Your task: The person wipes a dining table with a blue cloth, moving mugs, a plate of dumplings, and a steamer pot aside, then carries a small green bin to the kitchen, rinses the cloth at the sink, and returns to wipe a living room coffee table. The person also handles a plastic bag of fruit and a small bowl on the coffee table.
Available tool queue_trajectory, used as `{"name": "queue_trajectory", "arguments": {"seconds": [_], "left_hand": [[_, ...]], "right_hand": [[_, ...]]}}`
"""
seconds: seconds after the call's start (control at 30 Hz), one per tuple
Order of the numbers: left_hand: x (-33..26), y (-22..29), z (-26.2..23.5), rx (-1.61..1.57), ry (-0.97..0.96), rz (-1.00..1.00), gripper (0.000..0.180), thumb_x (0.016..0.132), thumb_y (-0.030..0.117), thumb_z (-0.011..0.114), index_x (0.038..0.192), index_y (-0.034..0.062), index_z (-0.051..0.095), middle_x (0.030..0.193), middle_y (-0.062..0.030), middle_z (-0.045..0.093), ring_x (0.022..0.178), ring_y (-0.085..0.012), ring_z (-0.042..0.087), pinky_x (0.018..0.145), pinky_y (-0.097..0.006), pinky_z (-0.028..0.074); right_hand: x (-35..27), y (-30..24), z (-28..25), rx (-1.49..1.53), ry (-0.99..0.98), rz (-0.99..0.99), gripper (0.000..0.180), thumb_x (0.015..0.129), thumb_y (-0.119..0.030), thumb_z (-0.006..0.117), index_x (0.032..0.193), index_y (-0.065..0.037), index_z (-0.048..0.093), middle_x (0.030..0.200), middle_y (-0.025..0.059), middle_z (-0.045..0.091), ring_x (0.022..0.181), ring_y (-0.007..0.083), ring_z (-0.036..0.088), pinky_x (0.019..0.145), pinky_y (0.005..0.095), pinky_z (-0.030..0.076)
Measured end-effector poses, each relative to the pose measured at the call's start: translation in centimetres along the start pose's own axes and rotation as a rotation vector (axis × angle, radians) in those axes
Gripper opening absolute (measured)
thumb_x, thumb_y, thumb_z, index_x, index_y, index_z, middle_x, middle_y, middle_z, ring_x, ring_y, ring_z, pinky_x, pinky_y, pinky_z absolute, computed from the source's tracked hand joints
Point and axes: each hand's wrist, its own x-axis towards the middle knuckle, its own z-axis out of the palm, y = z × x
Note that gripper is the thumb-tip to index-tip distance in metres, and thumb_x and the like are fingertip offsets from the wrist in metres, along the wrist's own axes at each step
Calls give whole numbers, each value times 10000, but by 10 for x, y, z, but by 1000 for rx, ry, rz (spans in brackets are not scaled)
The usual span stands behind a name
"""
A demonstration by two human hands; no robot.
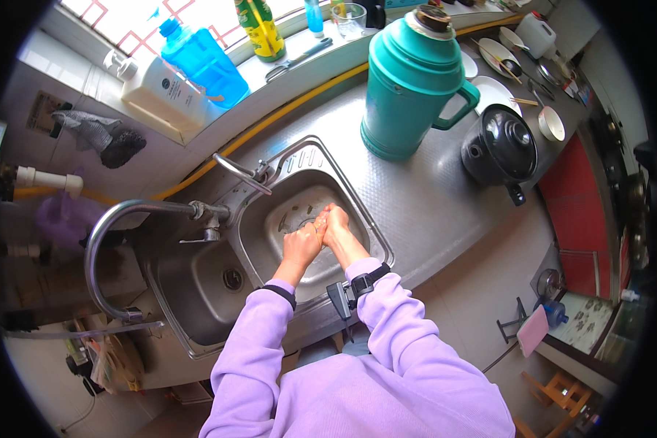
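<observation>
Evidently the left hand [299, 244] and right hand [336, 225] press together, fingers curled around each other and holding nothing I can make out, over the small stainless steel sink basin [270, 219]. This looks like mid-scrub; next comes rinsing under the curved steel tap [124, 215], which stands well left, over the deeper basin [197, 285].

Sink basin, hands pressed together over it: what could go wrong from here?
1. The lilac sleeves end right at the wrists, low over the basin; they could get wet.
2. The right hand has a black wrist strap with a small device hanging beside the basin rim; splashes could reach it.
3. The teal flask stands near the basin edge; a swung right elbow might knock it.
</observation>
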Motion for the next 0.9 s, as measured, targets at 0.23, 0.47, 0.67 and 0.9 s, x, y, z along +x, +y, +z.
{"name": "queue_trajectory", "arguments": {"seconds": [0.23,0.47,0.67,0.9], "left_hand": [[-16,31,-48,-533,147,-75,390,872,360,565,1050,16,527,776,-176,632,647,-286,625,548,-419,473],[-66,-8,-110,-1608,-472,-242,304,855,226,612,1050,24,493,751,-21,527,562,-87,492,508,-238,405],[-85,-87,-24,-364,-228,-194,454,679,267,712,1000,-39,614,895,-221,636,852,-339,620,773,-406,463],[-74,-66,4,-204,-85,249,325,669,194,740,887,-30,648,781,-201,648,660,-329,587,681,-420,481]], "right_hand": [[-87,-30,38,-641,-395,-144,400,923,-419,471,851,-40,579,751,74,592,705,178,583,684,309,493],[-140,-44,19,-442,-1121,-201,524,947,-387,416,1340,-46,355,1346,139,424,1231,215,416,1026,344,319],[-138,32,-77,-2171,32,-919,648,760,-396,639,1338,-197,425,1426,214,258,1318,401,225,1005,683,95],[-309,18,-272,-1699,709,-1173,849,725,-200,711,1427,-218,234,1484,211,-79,1365,402,96,1067,599,33]]}}
